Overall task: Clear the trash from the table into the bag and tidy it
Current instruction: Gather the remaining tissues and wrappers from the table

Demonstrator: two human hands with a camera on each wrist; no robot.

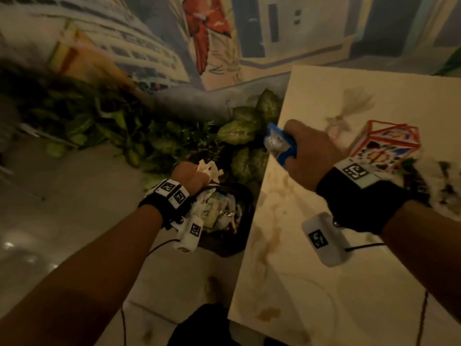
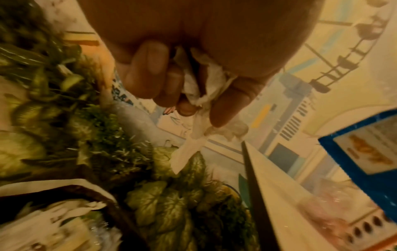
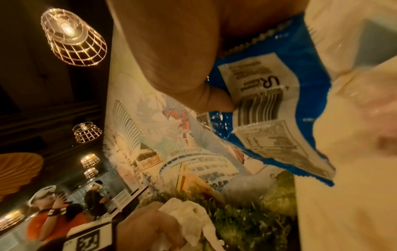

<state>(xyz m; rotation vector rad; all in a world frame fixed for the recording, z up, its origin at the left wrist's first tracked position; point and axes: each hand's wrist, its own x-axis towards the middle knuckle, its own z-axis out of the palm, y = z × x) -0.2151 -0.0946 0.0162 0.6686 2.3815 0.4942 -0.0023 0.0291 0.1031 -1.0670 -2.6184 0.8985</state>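
Plants [image 1: 239, 126] crowd the floor just beyond the table's [image 1: 324, 283] left edge, green and variegated leaves pressing up beside the black trash bag [image 1: 239, 243] that sits open on the floor against that edge. The bag already holds crumpled paper and wrappers. Behind the foliage rises a painted mural wall [image 1: 149, 46]. On the table's far right stands a colourful patterned box [image 1: 389, 146], and a clear knotted plastic bag [image 1: 349, 108] lies just behind your right hand; brown stains streak the pale tabletop. In the right wrist view, wire cage lamps [image 3: 73, 39] hang overhead and people [image 3: 53, 219] sit at another table in the background.

Your left hand [image 1: 190, 177] hovers over the mouth of the trash bag, fingers [image 2: 148, 68] curled tight around a wad of white tissue [image 2: 206, 81], a twisted tail of which dangles below the fist. Nothing lies between that hand and the bag.

Your right hand [image 1: 309, 151] is above the table near its left edge, closed in a fist around a blue snack wrapper [image 1: 279, 143]; the right wrist view shows your thumb pressed onto the wrapper's barcode panel. The wrapper's crumpled end sticks out toward the plants, clear of the tabletop.
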